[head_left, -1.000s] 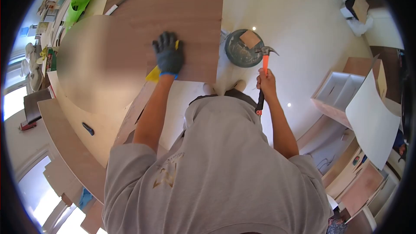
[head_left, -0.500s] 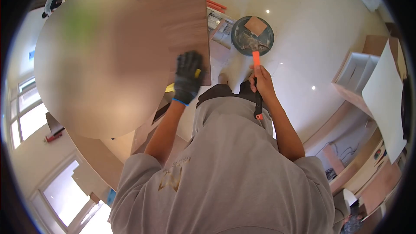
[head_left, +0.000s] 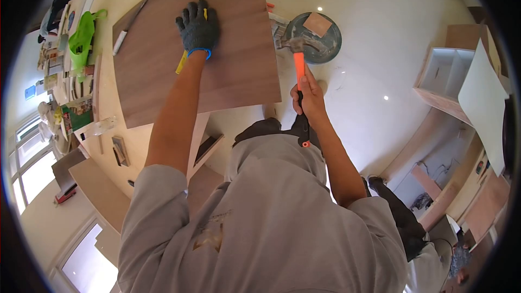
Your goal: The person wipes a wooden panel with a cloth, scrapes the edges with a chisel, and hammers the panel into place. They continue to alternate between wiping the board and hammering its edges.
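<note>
A large brown wood-grain rectangular panel (head_left: 201, 49) is laid on a pale workbench (head_left: 106, 103) at eleven o'clock. The gloved left hand (head_left: 198, 26) is pressed flat on it, fingers spread, and a yellow tool (head_left: 181, 63) is half hidden beneath the palm; it is perhaps a pencil. An orange-handled steel claw hammer (head_left: 298, 68) is gripped in the closed bare right hand (head_left: 308, 96), its head at the panel's right edge, at one o'clock. A round grey bucket (head_left: 317, 38) is partly masked behind it. The lower frame is filled by a grey sweatshirt (head_left: 271, 217).
</note>
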`<state>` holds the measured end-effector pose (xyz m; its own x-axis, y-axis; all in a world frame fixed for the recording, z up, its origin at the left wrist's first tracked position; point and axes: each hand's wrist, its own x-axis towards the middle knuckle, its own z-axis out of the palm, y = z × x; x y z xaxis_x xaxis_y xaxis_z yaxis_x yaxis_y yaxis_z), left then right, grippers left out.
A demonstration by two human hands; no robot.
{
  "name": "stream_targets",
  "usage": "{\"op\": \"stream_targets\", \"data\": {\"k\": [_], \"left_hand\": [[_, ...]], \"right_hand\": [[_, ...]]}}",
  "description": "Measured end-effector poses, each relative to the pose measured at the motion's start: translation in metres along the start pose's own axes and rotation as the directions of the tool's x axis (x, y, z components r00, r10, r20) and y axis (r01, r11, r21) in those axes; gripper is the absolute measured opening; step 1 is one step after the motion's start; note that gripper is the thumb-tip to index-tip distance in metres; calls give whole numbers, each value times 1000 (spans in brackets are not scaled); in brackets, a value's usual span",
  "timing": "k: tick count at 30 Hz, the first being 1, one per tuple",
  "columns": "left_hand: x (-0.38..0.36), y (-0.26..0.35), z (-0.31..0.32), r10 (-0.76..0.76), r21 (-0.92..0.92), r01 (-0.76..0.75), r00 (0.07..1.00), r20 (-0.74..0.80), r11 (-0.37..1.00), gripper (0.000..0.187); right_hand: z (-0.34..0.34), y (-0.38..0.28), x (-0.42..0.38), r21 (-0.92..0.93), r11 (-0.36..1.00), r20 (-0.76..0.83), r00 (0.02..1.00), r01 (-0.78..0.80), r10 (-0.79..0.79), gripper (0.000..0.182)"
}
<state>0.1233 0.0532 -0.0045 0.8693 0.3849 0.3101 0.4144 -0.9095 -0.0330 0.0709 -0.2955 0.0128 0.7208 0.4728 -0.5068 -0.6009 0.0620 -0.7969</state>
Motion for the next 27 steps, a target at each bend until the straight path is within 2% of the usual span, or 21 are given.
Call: {"op": "stream_targets", "data": {"k": [1, 2, 5, 6, 9, 12, 15, 17, 22, 25, 27], "left_hand": [[-1, 1, 1, 0, 1, 0, 1000, -19, 1000, 47], [-1, 2, 1, -20, 0, 20, 1000, 1, 1000, 48], [2, 4, -1, -60, -7, 60, 998, 23, 998, 50], [-1, 2, 4, -65, -16, 65, 998, 17, 998, 51], [-2, 1, 10, -81, -35, 81, 996, 23, 996, 52], [-3, -1, 14, -89, -2, 89, 996, 17, 996, 53], [-2, 1, 9, -62, 19, 62, 998, 0, 998, 51], [-3, 0, 1, -53, 16, 53, 999, 4, 998, 49], [1, 3, -1, -43, -36, 44, 999, 21, 998, 44], [-1, -1, 7, -7, 4, 7, 1000, -16, 1000, 45], [3, 0, 4, -21, -19, 22, 999, 31, 1000, 45]], "right_hand": [[3, -1, -2, -24, 1000, -16, 1000, 17, -17, 50], [5, 6, -2, 28, 997, -72, 995, 76, -73, 50], [8, -4, 0, -58, 998, -86, 996, -2, -3, 51], [9, -5, 1, -122, 993, -28, 1000, -5, 1, 51], [13, -7, 15, -50, 995, -107, 990, 84, -89, 52], [14, -14, 36, -90, 994, -3, 998, 60, -60, 51], [20, -20, 52, -15, 995, -91, 991, 96, -97, 52], [15, -24, 69, -82, 993, -22, 996, 85, -87, 52], [12, -12, 22, -104, 993, -54, 997, 47, -53, 52], [5, -2, -22, -128, 991, 2, 999, -33, 33, 51], [2, 15, -46, -86, 994, -60, 997, -60, 55, 51]]}}
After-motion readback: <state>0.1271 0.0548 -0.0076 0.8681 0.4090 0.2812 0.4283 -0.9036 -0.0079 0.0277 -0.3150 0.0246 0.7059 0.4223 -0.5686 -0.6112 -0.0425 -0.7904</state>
